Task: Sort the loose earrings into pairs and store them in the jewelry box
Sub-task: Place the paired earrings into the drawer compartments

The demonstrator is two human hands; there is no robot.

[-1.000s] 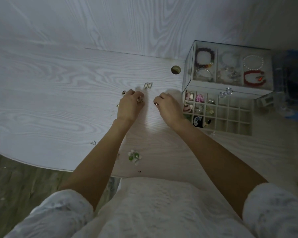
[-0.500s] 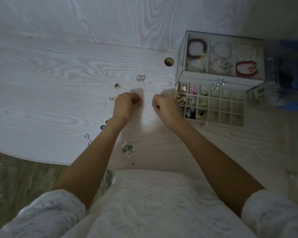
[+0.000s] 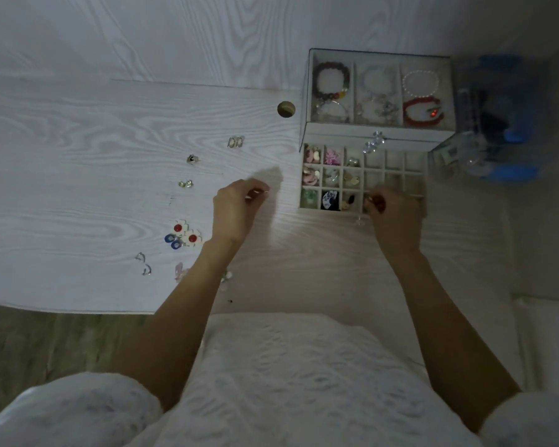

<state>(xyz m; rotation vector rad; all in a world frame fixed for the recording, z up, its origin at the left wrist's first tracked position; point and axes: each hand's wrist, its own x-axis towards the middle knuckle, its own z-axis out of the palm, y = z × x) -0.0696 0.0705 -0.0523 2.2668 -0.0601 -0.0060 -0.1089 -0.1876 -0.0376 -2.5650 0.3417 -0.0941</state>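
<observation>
Earrings still lie loose on the table (image 3: 78,150), left of the box (image 3: 397,137). My right hand (image 3: 396,217) pinches one small hoop over the tray's near row; my left hand (image 3: 236,208) pinches its mate. Fumbling could drop either into an occupied cell, splitting the pair.

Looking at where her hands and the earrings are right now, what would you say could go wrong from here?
1. The right hand is at the jewelry box's near row, beside filled cells; the small earring might land in the wrong cell.
2. The left hand pinches a thin earring above the table; it might slip and roll.
3. The left forearm hides earrings near the table's edge; it might sweep them off.
</observation>
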